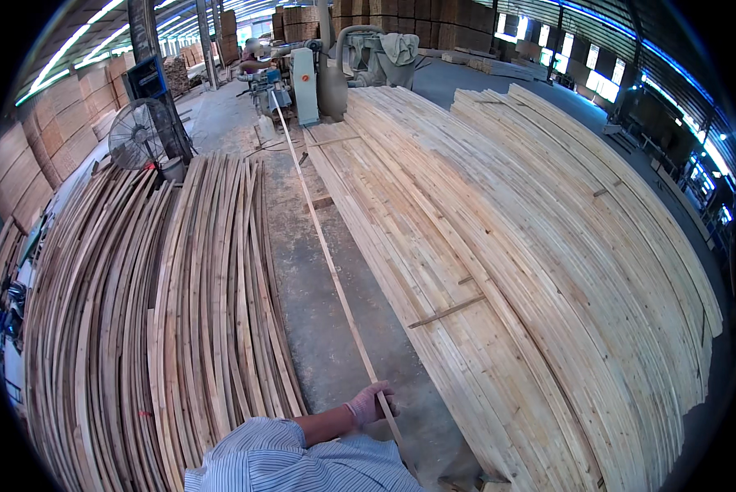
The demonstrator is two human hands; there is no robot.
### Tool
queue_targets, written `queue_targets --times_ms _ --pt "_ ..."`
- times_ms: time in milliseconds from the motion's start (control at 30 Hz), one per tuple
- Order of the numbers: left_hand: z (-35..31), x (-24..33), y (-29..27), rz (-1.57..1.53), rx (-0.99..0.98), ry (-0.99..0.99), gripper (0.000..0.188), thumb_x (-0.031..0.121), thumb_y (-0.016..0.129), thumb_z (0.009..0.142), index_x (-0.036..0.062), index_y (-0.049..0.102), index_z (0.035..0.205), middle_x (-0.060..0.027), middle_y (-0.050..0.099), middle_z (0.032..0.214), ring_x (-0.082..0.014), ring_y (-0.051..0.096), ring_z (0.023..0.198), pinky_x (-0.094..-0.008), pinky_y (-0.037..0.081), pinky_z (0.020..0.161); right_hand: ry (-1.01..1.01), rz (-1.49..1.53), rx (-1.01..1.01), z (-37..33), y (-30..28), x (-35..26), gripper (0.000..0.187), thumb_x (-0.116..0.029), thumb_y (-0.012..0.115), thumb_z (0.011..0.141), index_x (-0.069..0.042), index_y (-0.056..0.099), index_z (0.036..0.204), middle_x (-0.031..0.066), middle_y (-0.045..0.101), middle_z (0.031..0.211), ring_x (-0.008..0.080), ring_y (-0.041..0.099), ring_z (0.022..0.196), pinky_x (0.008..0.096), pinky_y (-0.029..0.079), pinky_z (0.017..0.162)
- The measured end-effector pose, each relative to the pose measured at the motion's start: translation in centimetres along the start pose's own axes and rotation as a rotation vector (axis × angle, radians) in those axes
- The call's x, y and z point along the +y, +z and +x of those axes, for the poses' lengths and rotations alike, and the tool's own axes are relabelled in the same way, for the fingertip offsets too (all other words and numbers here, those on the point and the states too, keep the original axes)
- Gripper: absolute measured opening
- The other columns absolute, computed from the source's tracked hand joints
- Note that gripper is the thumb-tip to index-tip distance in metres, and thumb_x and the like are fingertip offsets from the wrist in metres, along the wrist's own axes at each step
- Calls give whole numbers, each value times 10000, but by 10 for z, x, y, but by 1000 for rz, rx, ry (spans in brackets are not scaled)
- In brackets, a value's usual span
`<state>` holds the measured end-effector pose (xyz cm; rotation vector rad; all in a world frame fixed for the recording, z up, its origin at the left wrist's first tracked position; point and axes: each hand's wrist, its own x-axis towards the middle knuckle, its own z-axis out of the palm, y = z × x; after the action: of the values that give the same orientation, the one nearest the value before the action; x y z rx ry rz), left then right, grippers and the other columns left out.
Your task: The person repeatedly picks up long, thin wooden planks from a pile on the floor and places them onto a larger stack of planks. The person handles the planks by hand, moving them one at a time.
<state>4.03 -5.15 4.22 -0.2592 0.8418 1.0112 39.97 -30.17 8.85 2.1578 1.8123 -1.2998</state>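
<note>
A long, thin wooden strip (332, 266) runs from a machine at the far end down the aisle to me. My left hand (371, 403), in what looks like a pinkish work glove, is closed around the strip near its close end. The strip continues past the hand toward the lower edge, beside my striped shirt. My right hand is out of view. At the far end, the strip meets a blue-grey woodworking machine (263, 80) beside a pale green cabinet (305, 86).
Long dark strips (212, 287) lie piled on the left, and broad stacks of pale boards (499, 246) fill the right. A standing fan (136, 135) is near a post at the far left. A person (255, 56) is behind the machine. Sawdust marks the concrete floor (302, 287).
</note>
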Motion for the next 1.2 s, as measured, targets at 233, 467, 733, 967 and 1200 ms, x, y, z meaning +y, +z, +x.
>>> queue_targets --times_ms 233,467,733,967,1200 --pt "-3 18 40 -278 69 210 561 629 585 965 68 588 979 -99 595 826 -328 601 730 -522 523 688 -1 -28 -9 9 -6 -31 551 -474 603 950 -38 636 1286 236 705 1064 442 687 988 508 560 838" --pt "13 62 22 -126 90 369 653 741 560 930 91 573 986 -109 589 827 -315 587 709 -522 511 653 7 -24 -15 16 -5 -50 596 -513 586 949 -25 635 1287 252 692 1107 449 676 1023 512 548 867" --pt "50 208 -8 -3 83 331 612 694 580 945 90 585 1044 -125 606 859 -358 635 756 -584 550 744 19 -23 -17 25 -1 -83 648 -558 566 948 -10 634 1288 272 677 1156 458 663 1062 516 534 900" --pt "59 209 -17 305 227 377 556 576 645 951 127 591 1276 -97 644 1169 -294 651 1073 -553 554 921 16 -40 -26 42 -1 -118 695 -597 548 948 3 633 1290 289 664 1200 465 652 1096 520 522 929" --pt "13 36 -40 153 -128 -119 366 403 668 987 101 639 1191 -94 697 1091 -299 660 1056 -447 543 959 -106 -32 50 75 -16 -201 743 -636 530 947 16 632 1291 305 651 1243 473 641 1130 524 509 958"
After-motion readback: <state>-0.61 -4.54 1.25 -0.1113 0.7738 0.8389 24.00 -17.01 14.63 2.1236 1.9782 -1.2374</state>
